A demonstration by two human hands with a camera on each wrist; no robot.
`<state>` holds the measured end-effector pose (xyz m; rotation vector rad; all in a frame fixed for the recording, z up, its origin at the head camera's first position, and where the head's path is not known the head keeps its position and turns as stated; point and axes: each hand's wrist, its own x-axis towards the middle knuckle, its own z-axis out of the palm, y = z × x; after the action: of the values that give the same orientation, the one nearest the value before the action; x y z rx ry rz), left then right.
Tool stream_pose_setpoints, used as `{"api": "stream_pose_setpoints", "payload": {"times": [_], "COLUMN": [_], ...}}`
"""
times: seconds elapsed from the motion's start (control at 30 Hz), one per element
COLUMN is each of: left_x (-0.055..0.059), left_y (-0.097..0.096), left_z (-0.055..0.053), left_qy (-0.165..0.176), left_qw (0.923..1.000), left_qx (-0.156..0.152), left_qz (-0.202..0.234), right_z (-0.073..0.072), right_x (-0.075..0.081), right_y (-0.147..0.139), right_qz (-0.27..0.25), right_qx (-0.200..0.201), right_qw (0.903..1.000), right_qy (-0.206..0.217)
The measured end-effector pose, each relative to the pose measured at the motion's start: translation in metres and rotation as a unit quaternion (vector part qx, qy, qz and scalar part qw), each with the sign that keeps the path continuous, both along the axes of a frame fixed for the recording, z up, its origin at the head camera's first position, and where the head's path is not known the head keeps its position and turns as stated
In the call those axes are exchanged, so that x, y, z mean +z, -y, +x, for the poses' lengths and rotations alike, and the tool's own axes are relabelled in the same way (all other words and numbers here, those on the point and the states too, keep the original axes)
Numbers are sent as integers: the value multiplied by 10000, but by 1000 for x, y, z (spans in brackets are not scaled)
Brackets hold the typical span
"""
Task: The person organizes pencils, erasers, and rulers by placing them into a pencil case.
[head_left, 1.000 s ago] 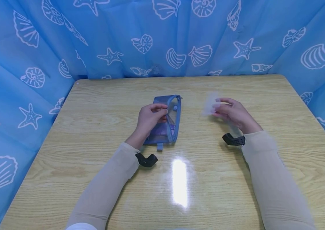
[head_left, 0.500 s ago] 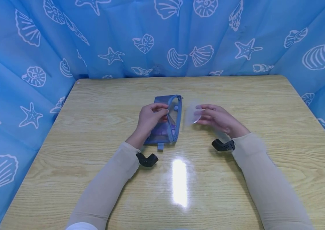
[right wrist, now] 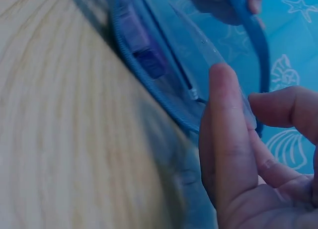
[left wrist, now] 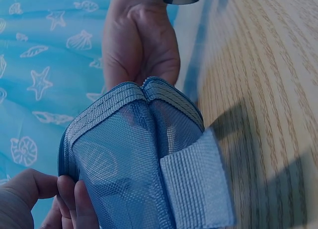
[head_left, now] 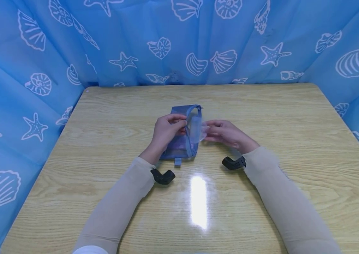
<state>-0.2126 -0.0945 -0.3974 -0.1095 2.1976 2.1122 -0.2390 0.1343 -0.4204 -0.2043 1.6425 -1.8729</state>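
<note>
A blue mesh zip pouch (head_left: 177,150) lies on the table with its zipped mouth spread open toward the right. My left hand (head_left: 166,130) pinches the near edge of that mouth between thumb and fingers, also seen on the pouch rim in the left wrist view. Between the thumb and fingers of my right hand (head_left: 222,132) is a thin clear plastic piece (head_left: 196,129) with a curved edge, its far part in the pouch opening. Inside the pouch the right wrist view shows a purple item (right wrist: 136,33) and a slim dark rod (right wrist: 171,52) with a silvery tip.
The wood-grain table (head_left: 119,106) reflects a bright light patch below the pouch. A blue curtain (head_left: 154,28) with white shells and starfish hangs behind the table and at both sides. A fabric tab (head_left: 177,162) sticks out of the pouch's near end.
My right hand has moved left with the clear plastic piece, from well right of the pouch to its open mouth. The left hand and pouch stay in place.
</note>
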Motion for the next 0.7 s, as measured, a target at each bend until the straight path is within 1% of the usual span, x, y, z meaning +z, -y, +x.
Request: {"api": "stream_pose_setpoints", "payload": {"times": [0.17,0.3,0.5,0.7], "left_x": [0,1,0,0], "left_y": [0,-1,-1,-2], "left_z": [0,0,1,0], "left_qy": [-23,-49,-50,-14], "left_qw": [10000,10000,10000,10000], "left_qx": [8,7,-1,-44], "left_qz": [-19,-18,-39,-41], "right_z": [-1,0,1,1], "right_x": [-7,-7,-6,-4], "right_y": [6,9,15,21], "right_qz": [35,172,510,975], "right_qx": [-20,-74,-155,-277], "right_qw": [10000,9998,9986,9946], "right_qy": [19,47,-42,-219]}}
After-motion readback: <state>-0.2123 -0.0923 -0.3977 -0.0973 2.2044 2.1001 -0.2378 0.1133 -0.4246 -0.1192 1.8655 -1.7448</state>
